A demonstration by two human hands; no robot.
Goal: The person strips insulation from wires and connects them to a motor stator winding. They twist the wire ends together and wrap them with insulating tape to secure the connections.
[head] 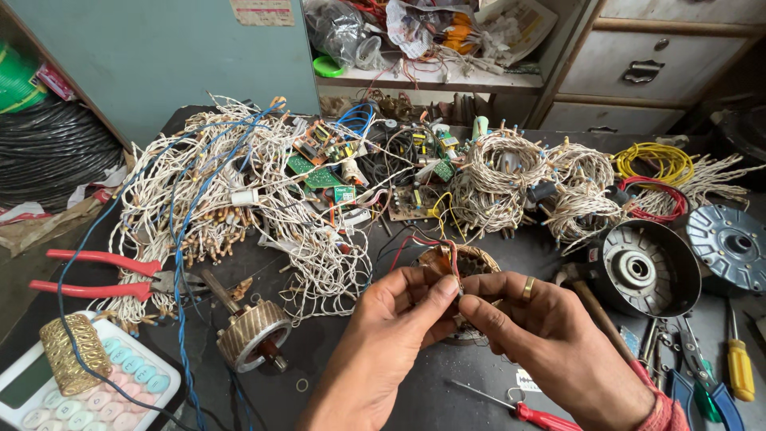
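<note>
Cluttered with tangled wire bundles point(239, 191), the dark workbench point(415, 383) also carries a black motor housing point(648, 267), empty but for its central bearing. Left hand point(391, 319) and right hand point(535, 327) pinch the red leads point(447, 249) of a copper-wound stator point(459, 263) at mid-bench; its wiring looks unfinished.

Between the left hand point(399, 319) and right hand point(527, 319), the stator point(455, 263) shows glossy copper winding with smooth plastic-sheathed leads; left of the grip, the rotor point(254, 335) is ridged dull metal; pliers point(104, 275) carry glossy red plastic handles; the tabletop point(431, 391) looks matt black.
</note>
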